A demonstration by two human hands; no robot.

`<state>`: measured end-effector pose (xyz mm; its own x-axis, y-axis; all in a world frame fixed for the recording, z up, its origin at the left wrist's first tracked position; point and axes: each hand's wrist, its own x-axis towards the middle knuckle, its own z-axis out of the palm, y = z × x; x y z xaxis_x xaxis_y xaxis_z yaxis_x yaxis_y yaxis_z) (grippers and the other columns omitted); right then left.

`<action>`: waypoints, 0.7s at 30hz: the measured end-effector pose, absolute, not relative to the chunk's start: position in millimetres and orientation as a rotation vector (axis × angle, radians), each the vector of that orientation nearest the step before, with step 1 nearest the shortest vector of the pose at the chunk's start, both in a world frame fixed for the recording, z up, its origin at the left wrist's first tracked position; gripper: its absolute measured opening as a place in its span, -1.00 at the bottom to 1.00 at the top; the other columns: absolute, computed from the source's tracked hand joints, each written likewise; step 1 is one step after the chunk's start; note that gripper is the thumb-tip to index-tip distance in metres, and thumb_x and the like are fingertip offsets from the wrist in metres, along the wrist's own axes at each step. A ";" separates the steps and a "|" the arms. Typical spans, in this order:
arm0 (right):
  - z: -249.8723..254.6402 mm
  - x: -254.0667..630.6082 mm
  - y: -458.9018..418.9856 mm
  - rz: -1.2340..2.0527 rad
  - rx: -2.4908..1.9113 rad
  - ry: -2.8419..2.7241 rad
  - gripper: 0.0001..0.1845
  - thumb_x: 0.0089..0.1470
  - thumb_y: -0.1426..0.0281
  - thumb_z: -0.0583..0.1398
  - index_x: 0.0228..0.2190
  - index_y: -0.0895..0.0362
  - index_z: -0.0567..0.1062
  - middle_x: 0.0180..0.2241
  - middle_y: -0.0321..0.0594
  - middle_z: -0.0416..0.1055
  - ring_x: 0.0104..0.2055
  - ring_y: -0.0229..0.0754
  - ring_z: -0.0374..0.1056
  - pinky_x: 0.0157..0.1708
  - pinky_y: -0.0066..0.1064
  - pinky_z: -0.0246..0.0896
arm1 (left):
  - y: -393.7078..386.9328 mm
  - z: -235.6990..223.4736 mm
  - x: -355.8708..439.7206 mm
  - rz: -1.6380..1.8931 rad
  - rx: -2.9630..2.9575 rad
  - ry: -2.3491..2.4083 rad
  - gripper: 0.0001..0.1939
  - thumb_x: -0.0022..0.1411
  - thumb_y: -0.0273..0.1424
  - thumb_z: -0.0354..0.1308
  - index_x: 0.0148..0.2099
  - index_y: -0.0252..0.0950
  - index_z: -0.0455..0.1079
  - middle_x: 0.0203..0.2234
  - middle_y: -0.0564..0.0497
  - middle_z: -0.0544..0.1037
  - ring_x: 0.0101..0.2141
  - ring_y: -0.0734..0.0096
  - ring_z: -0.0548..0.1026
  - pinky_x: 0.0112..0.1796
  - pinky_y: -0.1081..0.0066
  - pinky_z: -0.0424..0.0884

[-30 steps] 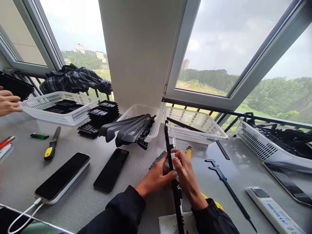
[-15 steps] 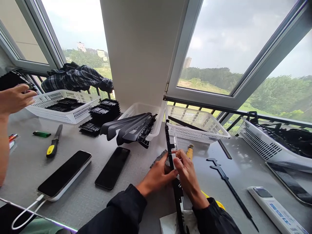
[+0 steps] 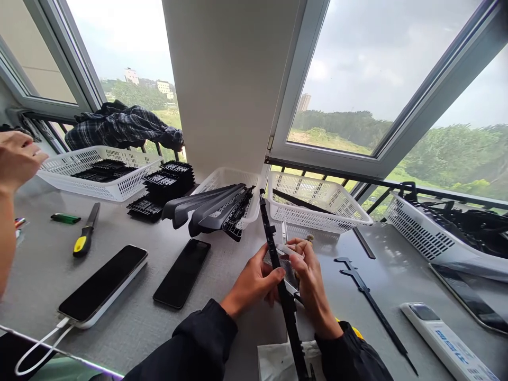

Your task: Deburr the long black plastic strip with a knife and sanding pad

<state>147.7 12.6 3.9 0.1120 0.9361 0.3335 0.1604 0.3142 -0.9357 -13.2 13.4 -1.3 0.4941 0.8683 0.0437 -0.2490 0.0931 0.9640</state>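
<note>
My left hand point(image 3: 254, 280) is closed around the middle of a long black plastic strip point(image 3: 283, 301), which has small clips along its edge and stands steeply tilted above the table. On the strip's right side, my right hand point(image 3: 311, 278) pinches a small white piece point(image 3: 289, 251); its tip meets or nearly meets the strip, and its exact kind is unclear. Partly hidden behind my right hand are a metal bar point(image 3: 284, 230) and a brush-like yellow-handled tool. Below the hands a white cloth or paper point(image 3: 272, 362) lies under the strip.
A white basket point(image 3: 222, 182) holds several dark grey trim pieces point(image 3: 210, 211). Phones point(image 3: 182, 274), a yellow-black file point(image 3: 85, 235), a caliper point(image 3: 375, 309) and a white device point(image 3: 448, 338) lie around. Another person's hand point(image 3: 18, 161) is at far left beside a basket point(image 3: 130, 185).
The strip's top has tilted left, and my right hand has turned, so the white piece now points sideways toward the strip. The other person's hand has shifted left.
</note>
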 end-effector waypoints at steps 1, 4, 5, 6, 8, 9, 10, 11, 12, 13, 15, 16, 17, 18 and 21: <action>4.7 145.7 11.6 0.809 -1.100 -1.398 -0.57 0.22 -0.04 0.20 -0.40 0.03 0.27 -0.01 -0.12 0.43 0.01 0.06 0.41 -0.06 -0.19 0.33 | 13.8 -2.3 -13.0 0.932 1.210 0.681 -0.09 0.31 0.04 0.35 0.45 -0.36 0.10 -0.67 0.18 0.48 -0.75 0.44 0.37 -0.70 0.55 0.29; 4.7 140.8 10.8 0.822 -1.097 -1.536 -0.55 0.20 0.00 0.25 -0.45 0.04 0.26 0.06 -0.09 0.44 0.17 0.14 0.34 0.08 -0.14 0.25 | 13.5 -2.9 -12.9 0.956 1.250 0.762 -0.15 0.30 0.03 0.35 0.40 -0.33 0.17 -0.66 0.18 0.46 -0.73 0.44 0.38 -0.69 0.54 0.30; 3.8 140.4 11.6 0.818 -1.100 -1.547 -0.55 0.20 0.01 0.26 -0.45 0.03 0.26 0.06 -0.09 0.44 0.21 0.16 0.32 0.11 -0.13 0.23 | 12.8 -2.4 -12.9 0.952 1.263 0.773 -0.18 0.30 0.02 0.36 0.39 -0.31 0.19 -0.64 0.17 0.47 -0.71 0.44 0.39 -0.67 0.53 0.32; 2.6 140.7 12.8 0.816 -1.104 -1.541 -0.56 0.20 0.02 0.27 -0.46 0.03 0.25 0.06 -0.09 0.45 0.24 0.17 0.30 0.12 -0.13 0.21 | 11.9 -1.6 -12.8 0.946 1.275 0.772 -0.21 0.30 0.00 0.36 0.38 -0.30 0.21 -0.63 0.16 0.48 -0.70 0.43 0.40 -0.66 0.52 0.34; -0.1 142.8 15.6 0.828 -1.112 -1.510 -0.55 0.21 0.01 0.26 -0.46 0.03 0.24 0.05 -0.10 0.45 0.27 0.17 0.28 0.13 -0.14 0.21 | 9.6 0.3 -12.7 0.937 1.289 0.743 -0.23 0.32 -0.04 0.35 0.40 -0.27 0.21 -0.58 0.14 0.50 -0.67 0.43 0.42 -0.63 0.51 0.35; -1.3 144.0 16.6 0.840 -1.118 -1.497 -0.54 0.22 0.00 0.26 -0.46 0.03 0.25 0.05 -0.10 0.45 0.27 0.17 0.28 0.12 -0.14 0.22 | 8.6 1.2 -12.6 0.938 1.289 0.723 -0.21 0.33 -0.04 0.34 0.42 -0.26 0.19 -0.57 0.14 0.50 -0.67 0.43 0.42 -0.63 0.51 0.35; -1.9 145.0 17.1 0.847 -1.125 -1.491 -0.54 0.22 -0.01 0.26 -0.46 0.03 0.26 0.05 -0.10 0.45 0.26 0.17 0.29 0.11 -0.14 0.23 | 7.7 1.8 -12.4 0.944 1.285 0.707 -0.19 0.33 -0.04 0.34 0.45 -0.26 0.15 -0.57 0.14 0.50 -0.66 0.42 0.42 -0.62 0.50 0.35; -1.9 145.5 16.9 0.846 -1.127 -1.490 -0.54 0.23 -0.02 0.26 -0.45 0.03 0.28 0.05 -0.10 0.45 0.25 0.17 0.31 0.11 -0.14 0.24 | 7.2 2.2 -12.2 0.950 1.281 0.700 -0.16 0.33 -0.04 0.33 0.47 -0.26 0.12 -0.57 0.14 0.50 -0.66 0.42 0.41 -0.62 0.50 0.34; -1.3 145.7 16.1 0.839 -1.120 -1.497 -0.55 0.24 -0.03 0.25 -0.43 0.03 0.31 0.06 -0.10 0.45 0.24 0.17 0.32 0.11 -0.14 0.24 | 7.0 2.3 -11.9 0.955 1.278 0.709 -0.13 0.34 -0.04 0.33 0.49 -0.27 0.09 -0.58 0.14 0.49 -0.66 0.41 0.41 -0.62 0.49 0.34; -0.1 145.3 14.9 0.828 -1.102 -1.512 -0.54 0.26 -0.05 0.23 -0.42 0.03 0.33 0.06 -0.09 0.45 0.24 0.17 0.32 0.11 -0.13 0.25 | 7.1 2.1 -11.5 0.957 1.277 0.732 -0.13 0.34 -0.04 0.33 0.50 -0.28 0.08 -0.60 0.15 0.49 -0.67 0.40 0.40 -0.62 0.48 0.33; 2.8 143.9 12.3 0.794 -1.054 -1.549 -0.51 0.31 -0.07 0.19 -0.43 0.04 0.35 0.05 -0.07 0.47 0.26 0.18 0.31 0.13 -0.13 0.24 | 7.4 1.5 -10.7 0.946 1.276 0.796 -0.15 0.33 -0.09 0.32 0.49 -0.29 0.10 -0.61 0.14 0.48 -0.68 0.38 0.40 -0.63 0.48 0.32; 3.9 143.2 11.6 0.778 -1.040 -1.564 -0.49 0.33 -0.08 0.18 -0.45 0.04 0.34 0.04 -0.07 0.48 0.27 0.19 0.30 0.13 -0.13 0.23 | 7.5 1.3 -10.4 0.934 1.273 0.821 -0.17 0.33 -0.11 0.33 0.48 -0.30 0.12 -0.62 0.14 0.48 -0.68 0.38 0.40 -0.64 0.48 0.31; 4.5 142.7 11.5 0.766 -1.041 -1.570 -0.48 0.33 -0.08 0.19 -0.47 0.04 0.33 0.02 -0.06 0.49 0.28 0.19 0.29 0.13 -0.14 0.23 | 7.3 1.4 -10.3 0.926 1.268 0.832 -0.18 0.32 -0.13 0.33 0.48 -0.30 0.14 -0.63 0.15 0.47 -0.68 0.38 0.40 -0.64 0.48 0.31; 4.6 142.5 12.0 0.759 -1.059 -1.563 -0.47 0.33 -0.07 0.19 -0.49 0.04 0.32 0.01 -0.06 0.50 0.28 0.19 0.29 0.12 -0.15 0.23 | 7.0 1.7 -10.3 0.924 1.264 0.827 -0.18 0.31 -0.15 0.33 0.48 -0.30 0.14 -0.63 0.15 0.47 -0.69 0.38 0.40 -0.64 0.48 0.31; 3.0 143.2 15.0 0.772 -1.140 -1.510 -0.46 0.32 -0.05 0.19 -0.53 0.04 0.30 -0.05 -0.04 0.53 0.25 0.18 0.33 0.08 -0.16 0.22 | 5.8 3.1 -11.4 0.959 1.253 0.770 -0.15 0.31 -0.13 0.33 0.48 -0.32 0.12 -0.64 0.16 0.46 -0.69 0.40 0.38 -0.62 0.48 0.31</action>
<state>143.2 15.0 3.0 -0.0029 0.9364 0.3510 0.2636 0.3393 -0.9030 -11.4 5.8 3.1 0.4190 0.9075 0.0304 -0.1659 0.0436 0.9852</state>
